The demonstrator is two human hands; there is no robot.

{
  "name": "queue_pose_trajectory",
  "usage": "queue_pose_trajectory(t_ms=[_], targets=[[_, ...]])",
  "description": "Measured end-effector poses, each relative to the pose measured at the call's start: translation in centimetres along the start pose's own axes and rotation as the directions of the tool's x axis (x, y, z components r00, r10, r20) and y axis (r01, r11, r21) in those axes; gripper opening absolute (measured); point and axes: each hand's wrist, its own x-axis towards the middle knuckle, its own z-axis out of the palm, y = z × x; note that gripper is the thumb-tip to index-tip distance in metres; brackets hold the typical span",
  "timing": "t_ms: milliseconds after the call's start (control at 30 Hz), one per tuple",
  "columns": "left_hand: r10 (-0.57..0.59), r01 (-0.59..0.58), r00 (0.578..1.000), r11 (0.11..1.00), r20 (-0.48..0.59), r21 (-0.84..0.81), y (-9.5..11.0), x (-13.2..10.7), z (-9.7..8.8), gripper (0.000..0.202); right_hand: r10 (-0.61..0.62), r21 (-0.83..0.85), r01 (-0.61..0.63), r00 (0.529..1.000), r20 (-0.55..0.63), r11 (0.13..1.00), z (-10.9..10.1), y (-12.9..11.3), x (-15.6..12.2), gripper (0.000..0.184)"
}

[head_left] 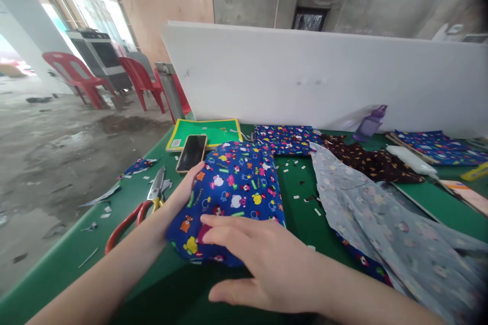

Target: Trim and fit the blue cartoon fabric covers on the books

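Note:
A folded stack of blue cartoon-print fabric (234, 188) lies on the green table (301, 213). My left hand (185, 190) cups the stack's left edge, fingers bent against the cloth. My right hand (259, 259) lies flat on the stack's near edge, fingers stretched out and pressing down. Neither hand lifts the fabric.
Red-handled scissors (143, 208) and a phone (191, 152) lie left of the stack, near a green cutting mat (213, 131). Grey print fabric (381, 213), brown fabric (366, 160), more blue fabric (284, 138) and a purple bottle (369, 123) lie to the right. A white board (324, 76) backs the table.

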Motion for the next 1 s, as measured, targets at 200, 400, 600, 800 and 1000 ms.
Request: queue_pose_trajectory(t_ms=[200, 400, 600, 800, 1000], targets=[[-0.271, 0.281, 0.951, 0.958, 0.145, -0.050, -0.7, 0.5, -3.0, 0.057, 0.473, 0.129, -0.455, 0.838, -0.272, 0.881, -2.1, 6.6, -1.6, 0.021], [-0.075, 0.053, 0.994, 0.965, 0.075, 0.256, -2.0, 1.8, -4.0, 0.044, 0.763, 0.083, -0.762, 0.624, -0.168, 0.642, -0.7, 13.9, -4.2, 0.018], [-0.013, -0.008, 0.994, 0.981, 0.110, 0.193, -1.8, 1.3, -3.5, 0.039, 0.837, 0.284, -0.797, 0.546, -0.038, 0.533, 0.9, 15.0, -5.2, 0.030], [-0.003, 0.000, 0.997, 0.999, 0.073, 0.041, -2.0, 1.0, -2.6, 0.041, 0.907, 0.595, -0.767, 0.394, 0.145, 0.238, 0.2, 14.9, -5.2, 0.033], [0.011, 0.003, 0.988, 0.996, 0.151, -0.089, -3.2, 1.6, -1.6, 0.039, 0.843, 0.687, -0.724, 0.405, 0.355, 0.059, -0.4, 15.0, -6.0, 0.021]])
